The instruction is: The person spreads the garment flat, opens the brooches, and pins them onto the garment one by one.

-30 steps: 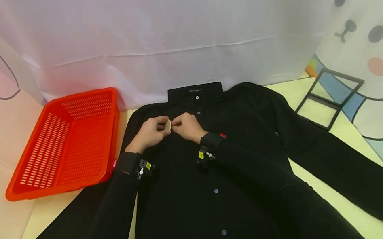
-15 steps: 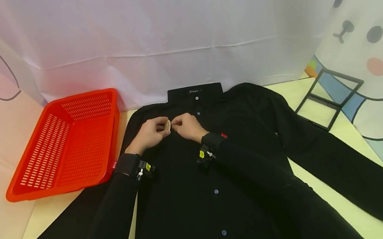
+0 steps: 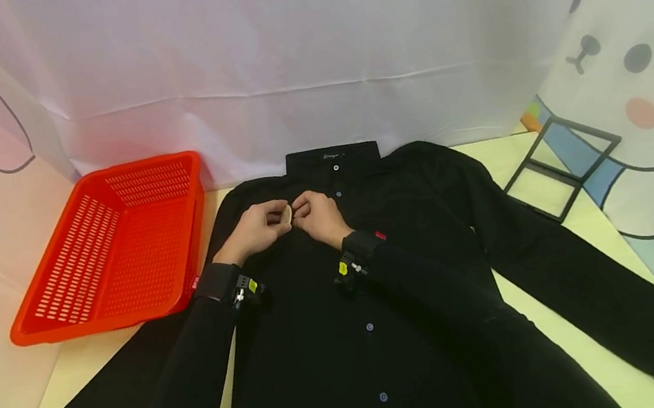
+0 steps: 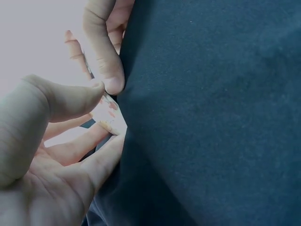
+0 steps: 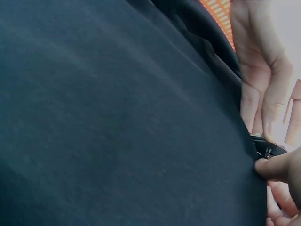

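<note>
Shirt (image 3: 412, 275) lies on the table (image 3: 565, 247) (spread flat); basket (image 3: 113, 244) to its left.

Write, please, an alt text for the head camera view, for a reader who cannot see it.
Two hands, left hand and right hand, meet fingertip to fingertip on the upper chest of a black long-sleeved button shirt spread flat on a pale yellow table. A red perforated plastic basket stands at its left.

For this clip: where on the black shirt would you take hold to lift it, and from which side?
Probably at the two shoulders of the black shirt, coming from the collar end. It lies flat, front up, sleeves spread, so the shoulder seams offer free edges. Both hands, left hand and right hand, already pinch cloth just below the collar.
</note>
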Demonstrator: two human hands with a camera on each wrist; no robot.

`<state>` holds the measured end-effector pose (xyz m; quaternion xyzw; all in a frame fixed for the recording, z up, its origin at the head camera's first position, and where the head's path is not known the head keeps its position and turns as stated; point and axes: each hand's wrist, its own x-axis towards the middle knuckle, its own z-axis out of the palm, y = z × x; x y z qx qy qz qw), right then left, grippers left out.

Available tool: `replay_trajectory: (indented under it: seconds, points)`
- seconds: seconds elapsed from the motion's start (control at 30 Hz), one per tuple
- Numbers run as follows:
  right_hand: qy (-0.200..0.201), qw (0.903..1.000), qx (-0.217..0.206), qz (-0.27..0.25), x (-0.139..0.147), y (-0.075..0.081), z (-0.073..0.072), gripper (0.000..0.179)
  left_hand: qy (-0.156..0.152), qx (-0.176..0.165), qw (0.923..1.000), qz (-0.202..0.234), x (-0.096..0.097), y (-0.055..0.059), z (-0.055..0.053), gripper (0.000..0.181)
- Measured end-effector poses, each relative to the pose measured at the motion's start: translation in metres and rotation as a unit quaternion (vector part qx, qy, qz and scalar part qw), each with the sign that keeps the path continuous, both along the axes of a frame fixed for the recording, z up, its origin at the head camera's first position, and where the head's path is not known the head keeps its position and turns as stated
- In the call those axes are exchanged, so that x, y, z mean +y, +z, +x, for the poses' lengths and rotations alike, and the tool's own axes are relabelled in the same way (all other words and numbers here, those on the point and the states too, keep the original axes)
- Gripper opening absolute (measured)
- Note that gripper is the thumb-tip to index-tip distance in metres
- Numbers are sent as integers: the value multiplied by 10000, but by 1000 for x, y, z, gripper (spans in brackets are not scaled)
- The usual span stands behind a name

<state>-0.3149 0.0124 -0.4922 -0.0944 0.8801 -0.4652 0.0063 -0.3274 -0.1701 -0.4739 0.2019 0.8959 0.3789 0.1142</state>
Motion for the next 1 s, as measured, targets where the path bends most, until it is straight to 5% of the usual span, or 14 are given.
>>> replay_trajectory:
  seconds: [0.77, 1.0]
  points:
    - [-50, 9986, 170, -498, -1, -4, 6, 25, 71, -106, 9990, 421, 0, -3, -2, 54]
    - [97, 9994, -106, 319, 0, 2, 2, 36, 170, -125, 9995, 238, -1, -3, -2, 54]
